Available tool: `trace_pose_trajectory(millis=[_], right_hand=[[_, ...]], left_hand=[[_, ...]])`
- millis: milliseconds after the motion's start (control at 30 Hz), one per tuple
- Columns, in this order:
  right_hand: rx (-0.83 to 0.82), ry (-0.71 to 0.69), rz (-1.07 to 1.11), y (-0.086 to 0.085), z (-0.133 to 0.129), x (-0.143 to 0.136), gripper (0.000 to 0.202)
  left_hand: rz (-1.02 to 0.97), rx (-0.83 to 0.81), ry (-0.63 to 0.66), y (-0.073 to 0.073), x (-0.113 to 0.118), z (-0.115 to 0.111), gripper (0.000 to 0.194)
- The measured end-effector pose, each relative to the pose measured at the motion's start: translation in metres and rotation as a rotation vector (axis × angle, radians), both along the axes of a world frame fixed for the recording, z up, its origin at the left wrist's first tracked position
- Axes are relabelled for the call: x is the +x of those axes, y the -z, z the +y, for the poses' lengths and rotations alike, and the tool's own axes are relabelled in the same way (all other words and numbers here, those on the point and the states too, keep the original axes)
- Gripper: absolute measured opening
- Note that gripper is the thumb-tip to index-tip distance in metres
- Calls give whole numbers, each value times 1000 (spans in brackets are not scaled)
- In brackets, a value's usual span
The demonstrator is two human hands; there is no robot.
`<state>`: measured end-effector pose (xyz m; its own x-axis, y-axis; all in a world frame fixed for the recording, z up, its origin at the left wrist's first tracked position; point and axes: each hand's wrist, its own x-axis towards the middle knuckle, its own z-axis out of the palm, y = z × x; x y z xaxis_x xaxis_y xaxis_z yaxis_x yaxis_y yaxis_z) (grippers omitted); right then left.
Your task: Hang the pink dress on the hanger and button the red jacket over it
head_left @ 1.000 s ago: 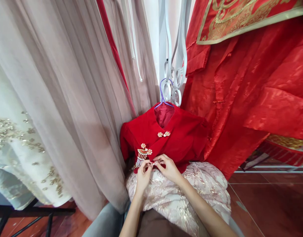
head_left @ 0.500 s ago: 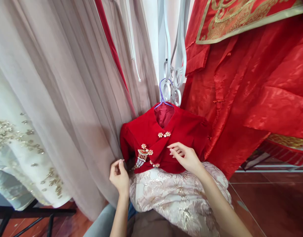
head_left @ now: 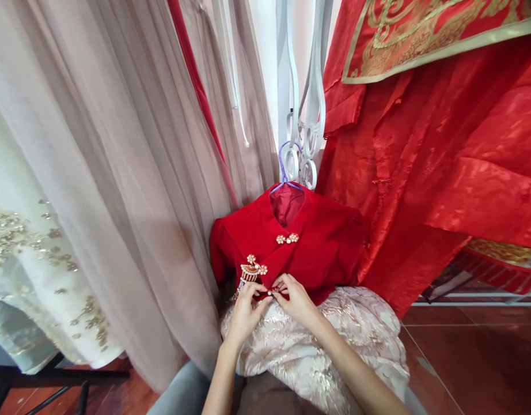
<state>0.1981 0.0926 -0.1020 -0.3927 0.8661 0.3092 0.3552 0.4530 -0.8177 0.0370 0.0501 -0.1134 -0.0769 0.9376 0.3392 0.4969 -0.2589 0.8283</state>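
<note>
A short red velvet jacket (head_left: pixel 328 245) hangs on a purple hanger (head_left: pixel 284 167), above a pale skirt with a gold floral pattern (head_left: pixel 334 334). At the jacket's lower hem, my left hand (head_left: pixel 247 308) and my right hand (head_left: pixel 295 300) meet at a beaded clasp (head_left: pixel 270 291), fingers closed on it from either side. The fingertips partly cover this clasp. Higher up, a second flower clasp (head_left: pixel 288 238) spans the neck opening. Just above my left hand sits a fan-shaped brooch (head_left: pixel 251 270) with beaded tassels, its lower part hidden.
Grey-pink curtains (head_left: pixel 131 190) drape along the left, beside a white gown with gold beading (head_left: pixel 41 248). Red satin garments (head_left: pixel 421 173) hang at the right. A white scrolled metal stand (head_left: pixel 308 138) rises behind the hanger. Black metal legs (head_left: pixel 84 383) stand at lower left.
Both hands have come inward and together at the lower clasp: the left moved right, the right moved left and down. Earlier they were apart, off the clasp. The jacket hangs in the same place.
</note>
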Motion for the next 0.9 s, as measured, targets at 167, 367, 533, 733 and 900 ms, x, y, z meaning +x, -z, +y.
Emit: trace_pose_trajectory(millis=[167,367,533,733,900], right_hand=[[-56,-26,32,1,3,2,11],[-143,-59,64,-5,2,3,6],[-150,-37,43,-8,1,3,6],[-135,-24,26,-8,1,4,6],[-132,-24,33,-8,1,2,6]], left_hand=[[6,-2,9,-2,0,0,14],[-133,-17,31,-1,3,0,15],[-216,-24,-17,0,8,1,20],[-208,-34,-21,0,10,2,19],[-181,-21,-23,2,11,2,17]])
